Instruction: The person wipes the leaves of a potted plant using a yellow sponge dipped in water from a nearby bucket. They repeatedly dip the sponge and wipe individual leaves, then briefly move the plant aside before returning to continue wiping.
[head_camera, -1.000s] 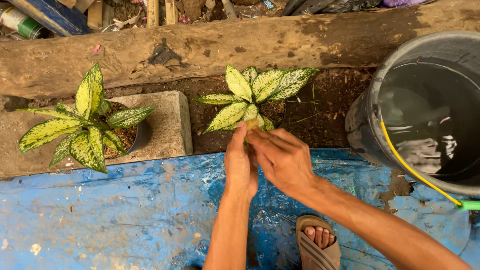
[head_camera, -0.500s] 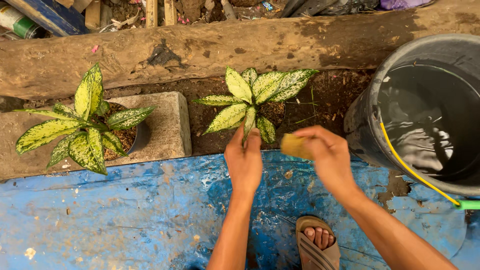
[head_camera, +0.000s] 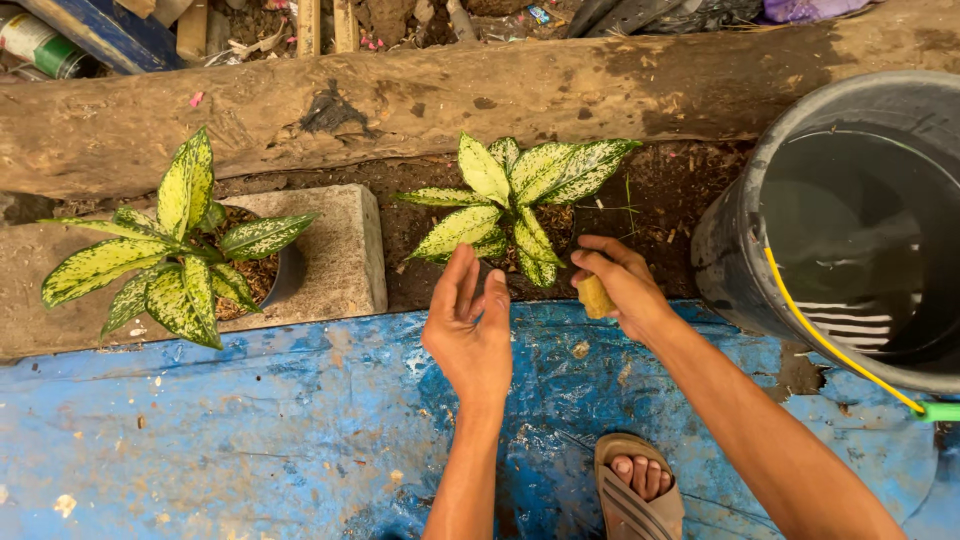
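Note:
A small plant (head_camera: 505, 195) with yellow-green speckled leaves grows in dark soil in front of me. My left hand (head_camera: 470, 325) is open, fingers up, just below the plant's lower leaves. My right hand (head_camera: 620, 285) is closed on a small yellowish piece (head_camera: 596, 296), held to the right of the plant's base above the soil.
A second speckled plant in a dark pot (head_camera: 175, 250) sits on a concrete block (head_camera: 335, 255) at left. A big dark bucket of water (head_camera: 860, 220) with a yellow hose stands at right. A log (head_camera: 400, 100) runs behind. Blue tarp (head_camera: 250, 430) and my sandalled foot (head_camera: 630, 485) lie below.
My hands, together at the plant's base a second ago, have separated. The right hand drew away to the right with the yellowish piece, then dropped back toward the soil. The left hand opened.

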